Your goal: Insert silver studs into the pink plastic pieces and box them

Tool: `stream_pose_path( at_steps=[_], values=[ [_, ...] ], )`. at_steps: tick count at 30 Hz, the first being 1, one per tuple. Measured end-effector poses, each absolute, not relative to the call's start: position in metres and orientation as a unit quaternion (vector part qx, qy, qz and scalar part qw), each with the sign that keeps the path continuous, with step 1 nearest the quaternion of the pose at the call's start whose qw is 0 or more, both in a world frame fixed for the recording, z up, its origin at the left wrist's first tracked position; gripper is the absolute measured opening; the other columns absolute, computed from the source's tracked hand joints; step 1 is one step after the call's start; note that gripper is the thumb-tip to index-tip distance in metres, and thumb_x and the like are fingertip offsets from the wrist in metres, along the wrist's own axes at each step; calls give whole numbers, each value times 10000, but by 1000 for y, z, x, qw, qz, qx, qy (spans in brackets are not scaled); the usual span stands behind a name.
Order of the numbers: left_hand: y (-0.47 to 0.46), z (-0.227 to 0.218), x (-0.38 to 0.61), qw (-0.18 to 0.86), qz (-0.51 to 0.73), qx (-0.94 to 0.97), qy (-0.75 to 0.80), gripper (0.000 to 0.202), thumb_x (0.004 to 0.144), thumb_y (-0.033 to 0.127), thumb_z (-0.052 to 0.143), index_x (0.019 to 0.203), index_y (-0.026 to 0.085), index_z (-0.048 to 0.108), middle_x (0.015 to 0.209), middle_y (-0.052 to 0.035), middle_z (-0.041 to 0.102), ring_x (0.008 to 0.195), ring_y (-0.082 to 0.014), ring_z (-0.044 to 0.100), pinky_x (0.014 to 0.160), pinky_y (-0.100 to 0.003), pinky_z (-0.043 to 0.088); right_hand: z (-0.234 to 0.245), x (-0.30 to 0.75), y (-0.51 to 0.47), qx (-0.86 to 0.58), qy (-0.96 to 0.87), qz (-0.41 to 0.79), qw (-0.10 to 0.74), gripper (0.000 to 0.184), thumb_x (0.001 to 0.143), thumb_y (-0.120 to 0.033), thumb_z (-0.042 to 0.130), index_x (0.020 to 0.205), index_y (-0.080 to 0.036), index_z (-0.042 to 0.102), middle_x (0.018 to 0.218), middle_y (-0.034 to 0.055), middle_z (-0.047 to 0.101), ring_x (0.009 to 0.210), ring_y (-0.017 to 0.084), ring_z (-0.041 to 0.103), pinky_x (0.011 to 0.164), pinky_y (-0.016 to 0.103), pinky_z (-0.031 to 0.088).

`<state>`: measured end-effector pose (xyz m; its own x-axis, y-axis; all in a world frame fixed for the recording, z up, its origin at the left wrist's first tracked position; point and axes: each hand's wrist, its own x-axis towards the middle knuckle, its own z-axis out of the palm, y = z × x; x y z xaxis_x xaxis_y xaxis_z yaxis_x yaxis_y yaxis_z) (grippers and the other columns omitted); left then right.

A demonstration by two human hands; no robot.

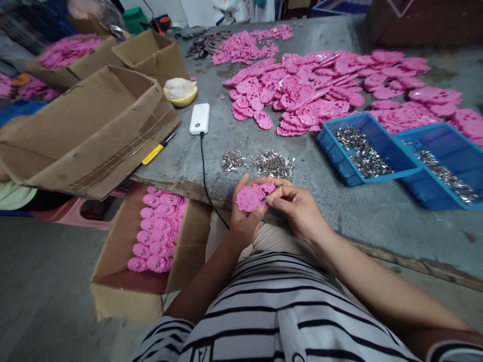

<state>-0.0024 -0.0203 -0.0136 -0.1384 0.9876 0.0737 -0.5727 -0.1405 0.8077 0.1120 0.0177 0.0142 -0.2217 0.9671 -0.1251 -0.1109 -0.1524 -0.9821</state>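
A flat pink plastic piece (249, 197) with a scalloped outline lies in my left hand (243, 221), whose thumb and fingers close around it near the table's front edge. My right hand (296, 206) pinches at the piece's right end, where a small dark part (265, 196) shows by the fingertips. Whether the right fingers grip that part or only press it is hard to make out. Just beyond the hands, two heaps of small shiny metal parts, a larger one (274, 163) and a smaller one (233, 161), rest on the grey table (241, 136).
Pink pieces (302, 90) are piled across the table's back. Two blue trays (339, 173) of metal parts stand at right. A white power bank (199, 119) trails a cable towards me. A yellow cutter (153, 153) lies by a cardboard box (86, 130). Below, another box (188, 246) holds stacked pink pieces.
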Motion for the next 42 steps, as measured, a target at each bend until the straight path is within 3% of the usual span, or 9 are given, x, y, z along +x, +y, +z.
stream_pose_path(
  at_steps=[12, 18, 21, 26, 32, 35, 39, 40, 42],
  values=[
    [-18, -29, -3, 522, 693, 407, 286, 614, 814, 321, 683, 1364, 356, 413, 1303, -70, 552, 1259, -258, 521, 1094, -498, 369, 12, 110, 17, -451, -483, 610, 437, 162, 642, -317, 758, 570, -206, 665, 1057, 56, 643, 1077, 235, 565, 1008, 402, 378],
    [-17, -34, -3, 505, 701, 425, 272, 580, 847, 268, 639, 1374, 359, 415, 1313, -61, 552, 1262, -237, 513, 1111, -487, 354, 6, 110, 16, -448, -555, 534, 454, 191, 706, -333, 729, 613, -206, 620, 1060, 65, 636, 1044, 224, 567, 993, 411, 384],
    [-18, -30, 0, 518, 710, 389, 277, 561, 823, 243, 665, 1333, 350, 458, 1283, -53, 568, 1236, -222, 530, 1104, -464, 371, 2, 109, 15, -440, -564, 515, 472, 200, 704, -336, 742, 667, -214, 588, 1063, 63, 627, 1050, 221, 557, 965, 400, 398],
    [-17, -18, 2, 579, 697, 290, 308, 582, 729, 256, 733, 1260, 303, 498, 1202, -69, 613, 1196, -253, 563, 1066, -482, 407, -4, 108, 17, -428, -513, 586, 459, 276, 697, -390, 762, 671, -213, 552, 939, 20, 608, 867, 172, 559, 839, 349, 450],
    [-13, -9, -3, 634, 671, 220, 315, 627, 627, 169, 716, 1205, 270, 495, 1166, -80, 637, 1191, -294, 577, 1016, -543, 434, 5, 121, 24, -416, -511, 579, 480, 198, 716, -363, 753, 709, -217, 620, 1001, 36, 634, 997, 198, 579, 895, 375, 452],
    [-12, -6, -4, 642, 663, 211, 324, 603, 620, 175, 732, 1165, 266, 490, 1125, -63, 646, 1191, -306, 580, 1000, -575, 437, 15, 142, 37, -445, -542, 496, 512, 142, 712, -301, 737, 727, -216, 625, 1044, 46, 649, 1004, 198, 592, 909, 387, 447],
    [-12, -4, -6, 642, 660, 203, 333, 602, 597, 172, 739, 1132, 266, 480, 1079, -42, 655, 1163, -300, 599, 977, -574, 455, 38, 188, 73, -489, -583, 277, 587, 119, 682, -225, 693, 738, -206, 591, 950, 60, 656, 914, 187, 613, 862, 366, 458],
    [-11, -4, -7, 642, 660, 201, 335, 611, 590, 165, 733, 1133, 268, 473, 1066, -38, 659, 1153, -297, 607, 972, -570, 461, 45, 201, 84, -538, -591, 207, 564, 97, 696, -209, 670, 744, -198, 587, 934, 72, 657, 854, 179, 612, 825, 354, 462],
    [-10, -5, -8, 636, 663, 197, 342, 644, 572, 145, 715, 1146, 273, 453, 1037, -29, 667, 1123, -291, 627, 955, -558, 478, 57, 225, 104, -673, -606, 87, 416, 55, 735, -176, 634, 788, -174, 617, 921, 98, 663, 756, 166, 588, 768, 339, 448]
  ],
)
